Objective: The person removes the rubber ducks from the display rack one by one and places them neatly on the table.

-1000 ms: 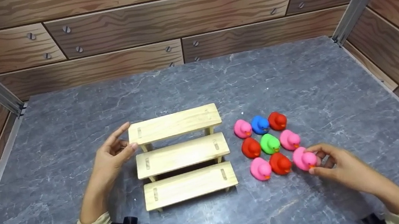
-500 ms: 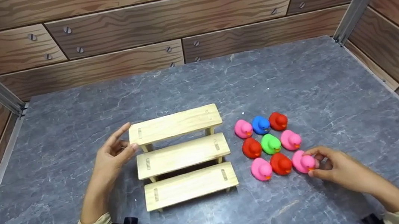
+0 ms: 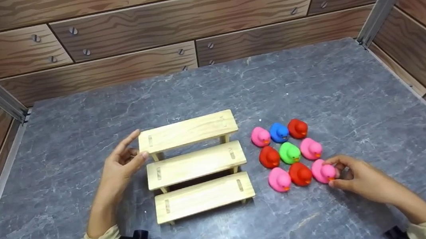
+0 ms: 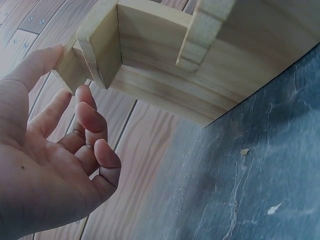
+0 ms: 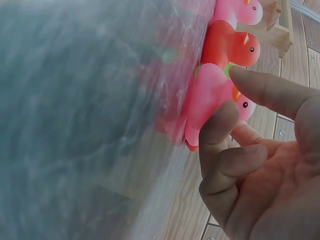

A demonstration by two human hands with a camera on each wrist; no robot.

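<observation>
My left hand [image 3: 120, 168] pinches the left end of the top step of a pale three-step wooden stand [image 3: 196, 165] between thumb and forefinger. Its other fingers curl beneath, touching no wood in the left wrist view [image 4: 100, 150]. At the front right, my right hand [image 3: 358, 179] holds a pink rubber duck [image 3: 321, 170], thumb by its beak and forefinger on the far side. This duck stands at the right end of the front row, beside a red duck [image 3: 300, 174]. In the right wrist view, the held pink duck [image 5: 207, 95] sits down on the table.
Several more rubber ducks stand in rows right of the stand, among them a green duck [image 3: 289, 153], a blue duck [image 3: 279, 132] and a pink duck [image 3: 279, 180]. Wood-patterned walls [image 3: 186, 22] enclose the grey marbled table [image 3: 154, 98] at the back and sides.
My right hand has brought the pink duck slightly left and down, level with the front row beside the red duck. The left hand keeps its grip on the stand.
</observation>
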